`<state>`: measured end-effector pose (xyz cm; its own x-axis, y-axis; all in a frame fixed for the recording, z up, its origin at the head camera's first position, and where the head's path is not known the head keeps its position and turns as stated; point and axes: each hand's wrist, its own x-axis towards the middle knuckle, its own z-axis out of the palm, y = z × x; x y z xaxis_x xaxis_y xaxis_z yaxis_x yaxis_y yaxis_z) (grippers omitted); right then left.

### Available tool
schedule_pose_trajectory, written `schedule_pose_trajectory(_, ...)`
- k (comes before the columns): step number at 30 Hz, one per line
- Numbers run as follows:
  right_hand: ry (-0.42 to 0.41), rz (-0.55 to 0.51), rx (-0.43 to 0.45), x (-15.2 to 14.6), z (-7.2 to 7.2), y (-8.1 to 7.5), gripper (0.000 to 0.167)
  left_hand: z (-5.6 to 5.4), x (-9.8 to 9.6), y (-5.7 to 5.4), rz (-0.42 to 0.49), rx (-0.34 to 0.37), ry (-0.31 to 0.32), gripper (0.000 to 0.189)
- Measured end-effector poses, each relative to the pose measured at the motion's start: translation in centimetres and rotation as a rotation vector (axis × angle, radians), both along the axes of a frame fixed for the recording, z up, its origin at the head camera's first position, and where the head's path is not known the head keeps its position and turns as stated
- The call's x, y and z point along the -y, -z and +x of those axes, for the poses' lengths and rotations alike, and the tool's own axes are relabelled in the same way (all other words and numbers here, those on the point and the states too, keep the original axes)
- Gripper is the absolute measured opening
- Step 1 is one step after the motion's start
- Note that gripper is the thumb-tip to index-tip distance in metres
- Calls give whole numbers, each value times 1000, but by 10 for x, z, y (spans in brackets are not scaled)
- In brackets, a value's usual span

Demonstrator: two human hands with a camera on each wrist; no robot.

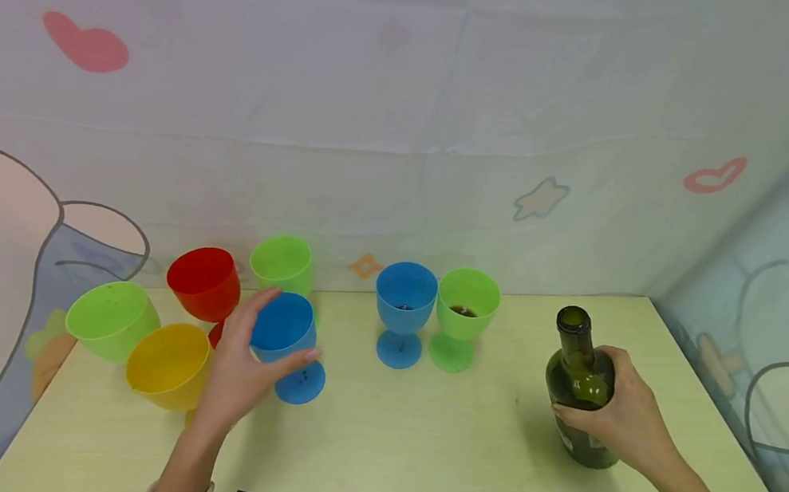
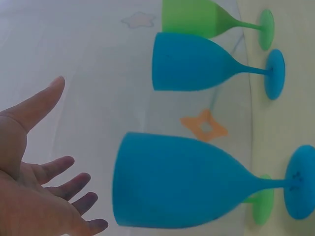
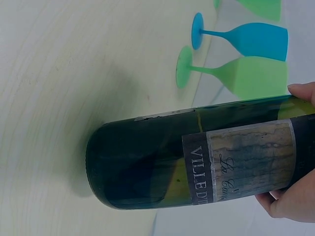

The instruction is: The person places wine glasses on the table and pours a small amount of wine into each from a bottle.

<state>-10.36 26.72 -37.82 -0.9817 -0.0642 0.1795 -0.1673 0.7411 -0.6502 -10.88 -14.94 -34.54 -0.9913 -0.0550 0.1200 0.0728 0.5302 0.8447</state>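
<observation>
One (head view): we log the left hand point(image 1: 240, 374) beside the near blue goblet point(image 1: 283, 324), fingers point(image 1: 258, 303) and thumb point(image 1: 294, 360) spread, grip apart. The right hand point(image 1: 624, 422) has its grip clamped round the green bottle point(image 1: 576, 387), at the right side of the tabletop point(image 1: 416, 457). A second blue goblet point(image 1: 406, 291) and a green goblet point(image 1: 469, 292) with dark liquid point(image 1: 463, 311) inside stand between the hands. Two (left wrist view): we record a gap between the fingertips point(image 2: 100, 224) and the near blue goblet. Three (right wrist view): we note thumb and fingers on the bottle near the label point(image 3: 251, 162).
</observation>
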Motion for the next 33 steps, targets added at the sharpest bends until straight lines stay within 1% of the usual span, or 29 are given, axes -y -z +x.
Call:
schedule_pose_trajectory(6, 0, -1, 9, -1, 0, 1, 88, -5, 11, 12, 6, 11, -7, 88)
schedule_pose_trajectory(14, -10, -5, -1, -1, 0, 1, 87, -13, 17, 24, 10, 79, -28, 101)
schedule_pose_trajectory(17, -8, -6, 0, -1, 1, 0, 86, -17, 19, 30, 33, 86, -26, 102)
schedule_pose_trajectory(20, -5, -5, -3, -1, 1, 0, 86, -20, 20, 35, 74, 89, -23, 101)
schedule_pose_trajectory(26, -8, -4, -4, 0, 1, 0, 87, -22, 21, 41, 166, 102, -32, 97)
schedule_pose_trajectory(33, -9, -4, -6, 0, 1, -1, 86, -25, 22, 48, 192, 117, -42, 97)
